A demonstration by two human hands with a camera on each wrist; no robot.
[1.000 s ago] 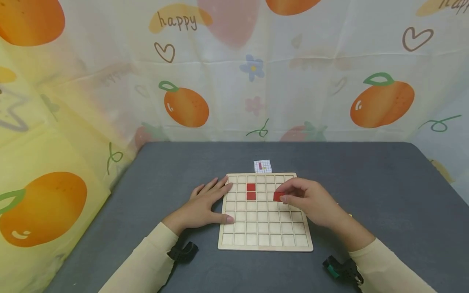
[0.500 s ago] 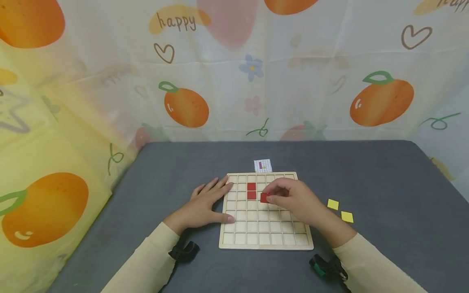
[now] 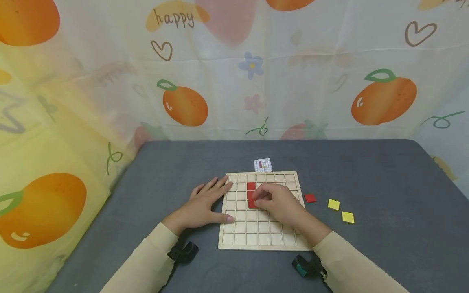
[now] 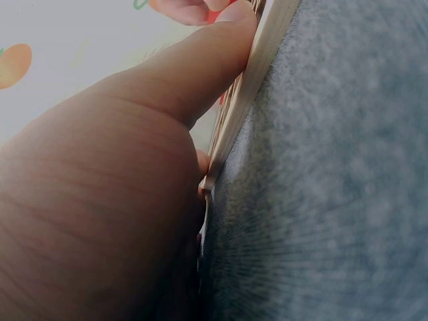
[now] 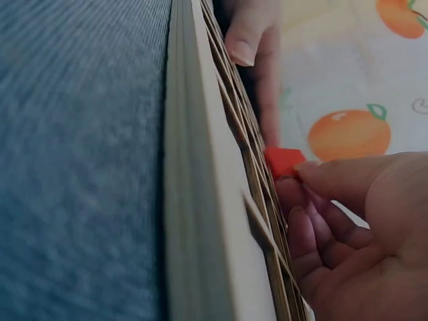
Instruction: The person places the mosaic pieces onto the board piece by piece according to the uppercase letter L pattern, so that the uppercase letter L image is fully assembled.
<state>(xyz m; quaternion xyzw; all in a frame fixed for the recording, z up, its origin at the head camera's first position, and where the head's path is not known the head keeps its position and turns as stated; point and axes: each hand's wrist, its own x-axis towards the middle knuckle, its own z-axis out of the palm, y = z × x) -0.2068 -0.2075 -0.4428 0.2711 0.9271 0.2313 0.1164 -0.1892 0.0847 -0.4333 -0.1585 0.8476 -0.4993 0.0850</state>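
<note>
A wooden grid board lies on the grey table. Two red square tiles sit one below the other in its third column, the upper red tile in plain sight and the lower one partly behind fingers. My right hand pinches another red tile between thumb and fingers, right below those two. In the right wrist view this pinched red tile is tilted close over the grid. My left hand rests at the board's left edge with fingers spread, its thumb on the rim.
Right of the board lie a loose red tile and two yellow tiles, one nearer the board and a second yellow tile closer to me. A small printed grid card touches the board's far edge. A patterned cloth hangs behind the table.
My right hand has carried the red tile leftward across the board to the third column. The loose red and yellow tiles at the right have come into sight. My left hand stays put.
</note>
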